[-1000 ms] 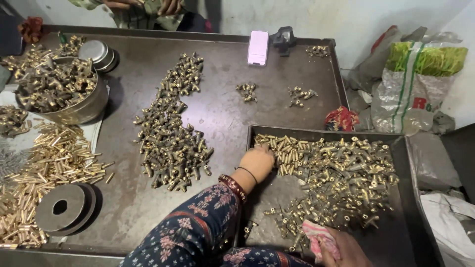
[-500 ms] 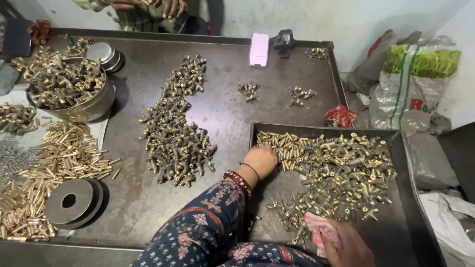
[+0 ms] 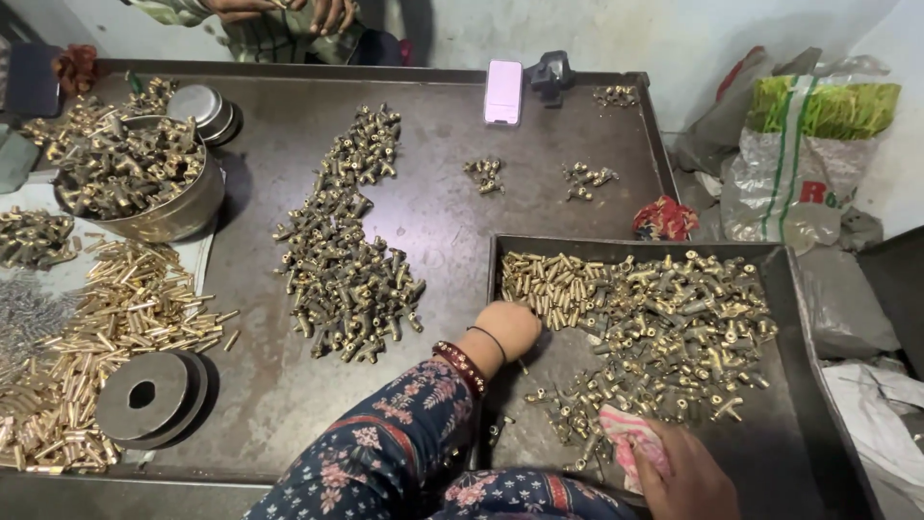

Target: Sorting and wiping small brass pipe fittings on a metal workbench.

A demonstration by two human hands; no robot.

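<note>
Left hand (image 3: 507, 325) rests curled, knuckles up, on brass fittings (image 3: 664, 318).

L hand (image 3: 508, 325) fisted, palm down, R hand (image 3: 685, 474) curled

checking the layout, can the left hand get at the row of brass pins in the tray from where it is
Probably yes: the left hand rests inside the tray right beside the brass pins, with nothing between them.

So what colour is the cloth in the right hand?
Pink and white, the cloth bunched in the right hand; head view shows it best.
</note>
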